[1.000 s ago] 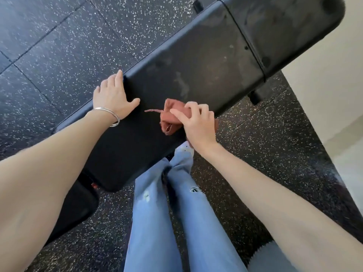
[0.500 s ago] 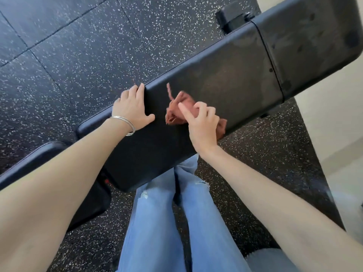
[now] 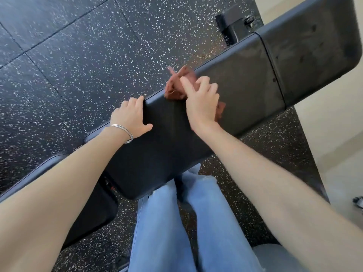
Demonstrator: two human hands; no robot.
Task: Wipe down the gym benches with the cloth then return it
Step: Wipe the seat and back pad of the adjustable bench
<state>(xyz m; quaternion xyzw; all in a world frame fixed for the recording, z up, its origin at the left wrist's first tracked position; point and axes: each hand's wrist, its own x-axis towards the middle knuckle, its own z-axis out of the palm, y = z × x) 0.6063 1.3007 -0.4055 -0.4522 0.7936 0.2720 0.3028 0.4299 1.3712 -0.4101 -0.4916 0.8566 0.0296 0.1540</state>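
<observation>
Evidently mid-wipe, head view: the right hand (image 3: 202,103) bunches the rust-red cloth (image 3: 175,86) in curled fingers against the far edge of the gym bench (image 3: 167,150). The left hand (image 3: 129,118) braces flat beside it, fingers together, thumb spread. Judged progress: this pad is partly wiped; the adjoining pad (image 3: 314,46), other benches and the cloth's return remain.

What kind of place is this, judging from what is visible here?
Most likely a gym. The black tiled floor with white speckles and the long black padded bench in two cushioned sections suggest it. The right hand holds a crumpled reddish-brown cloth against the padding.
</observation>
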